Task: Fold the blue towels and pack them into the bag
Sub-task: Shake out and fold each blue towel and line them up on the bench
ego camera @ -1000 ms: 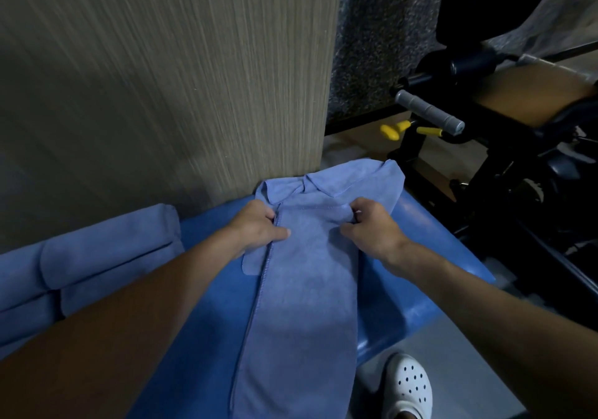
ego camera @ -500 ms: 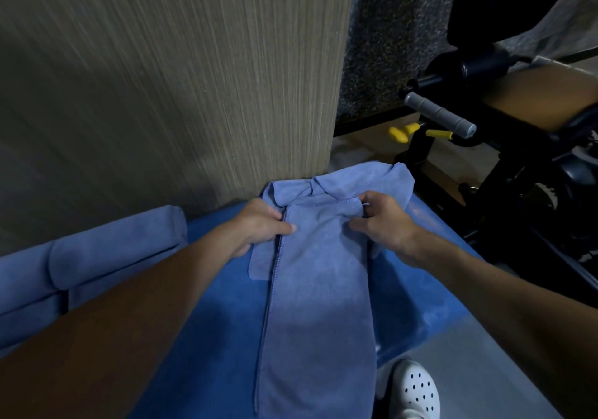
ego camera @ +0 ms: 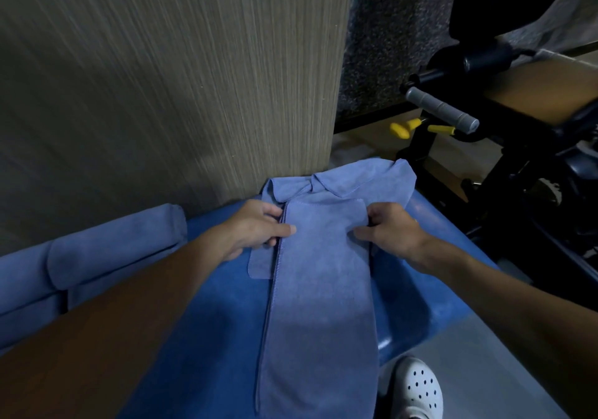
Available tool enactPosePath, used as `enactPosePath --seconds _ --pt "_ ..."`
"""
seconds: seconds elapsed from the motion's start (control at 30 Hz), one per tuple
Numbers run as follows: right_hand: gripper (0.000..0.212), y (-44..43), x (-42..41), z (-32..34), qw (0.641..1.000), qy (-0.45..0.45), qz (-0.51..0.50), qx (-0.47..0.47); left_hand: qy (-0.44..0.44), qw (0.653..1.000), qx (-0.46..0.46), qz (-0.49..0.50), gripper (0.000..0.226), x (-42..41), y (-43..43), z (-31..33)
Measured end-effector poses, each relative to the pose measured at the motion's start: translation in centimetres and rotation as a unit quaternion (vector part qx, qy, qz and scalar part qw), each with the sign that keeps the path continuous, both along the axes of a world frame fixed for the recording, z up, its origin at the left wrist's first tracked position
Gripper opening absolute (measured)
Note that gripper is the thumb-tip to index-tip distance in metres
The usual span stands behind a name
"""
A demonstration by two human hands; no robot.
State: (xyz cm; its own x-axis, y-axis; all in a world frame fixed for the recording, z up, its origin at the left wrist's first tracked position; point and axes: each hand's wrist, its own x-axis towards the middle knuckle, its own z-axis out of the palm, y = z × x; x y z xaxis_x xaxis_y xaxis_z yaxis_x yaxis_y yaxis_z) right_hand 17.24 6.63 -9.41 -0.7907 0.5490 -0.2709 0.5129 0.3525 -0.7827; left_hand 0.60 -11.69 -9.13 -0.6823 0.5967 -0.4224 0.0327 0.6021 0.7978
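Blue towel [ego camera: 323,305] lies as a long folded strip on the blue table [ego camera: 200,354], its far end bunched against the wood panel [ego camera: 194,78]. Left grip [ego camera: 259,229] pinches the stitched left edge near the top, thumb on top. Right grip [ego camera: 393,231] is curled round the opposite edge. Looks light and limp, microfibre-like, no stiffness, so layers likely slide and splay. Best taken at both side edges or corners, layers pinched together. Folded towels [ego camera: 110,250] stacked at left. No bag in view.
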Motion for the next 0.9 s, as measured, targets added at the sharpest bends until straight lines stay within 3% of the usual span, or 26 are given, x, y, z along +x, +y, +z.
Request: enactPosePath --seconds 0.13,0.33,0.37,0.5,0.63,0.77,0.9 --pt "0.033 0.5 -0.2 -1.3 0.999 0.039 0.013 -0.026 0.011 0.998 0.042 0.038 0.031 0.0 0.0 -0.4" --pt "0.031 -0.5 0.3 0.5 0.983 0.162 0.063 -0.056 0.02 0.996 0.083 -0.01 0.071 0.2 0.2 -0.3" --pt "0.033 -0.9 0.5 0.9 0.98 0.177 0.068 -0.063 0.016 0.996 0.087 -0.02 0.07 0.2 0.2 -0.2" --pt "0.036 -1.3 0.9 1.2 0.97 0.219 0.064 -0.082 -0.059 0.99 0.108 -0.062 0.029 0.2 0.1 0.4" --pt "0.027 -0.9 1.0 1.1 0.971 0.214 0.038 -0.1 -0.071 0.989 0.115 -0.064 0.025 0.1 -0.1 0.1" --pt "0.02 -0.2 0.7 0.2 0.983 0.145 0.029 -0.11 -0.055 0.986 0.146 -0.048 0.024 0.0 -0.4 -0.2" --pt "0.035 0.7 0.7 -1.4 0.998 0.047 0.041 -0.031 -0.017 0.988 0.145 -0.045 0.021 -0.1 -0.6 -1.0"
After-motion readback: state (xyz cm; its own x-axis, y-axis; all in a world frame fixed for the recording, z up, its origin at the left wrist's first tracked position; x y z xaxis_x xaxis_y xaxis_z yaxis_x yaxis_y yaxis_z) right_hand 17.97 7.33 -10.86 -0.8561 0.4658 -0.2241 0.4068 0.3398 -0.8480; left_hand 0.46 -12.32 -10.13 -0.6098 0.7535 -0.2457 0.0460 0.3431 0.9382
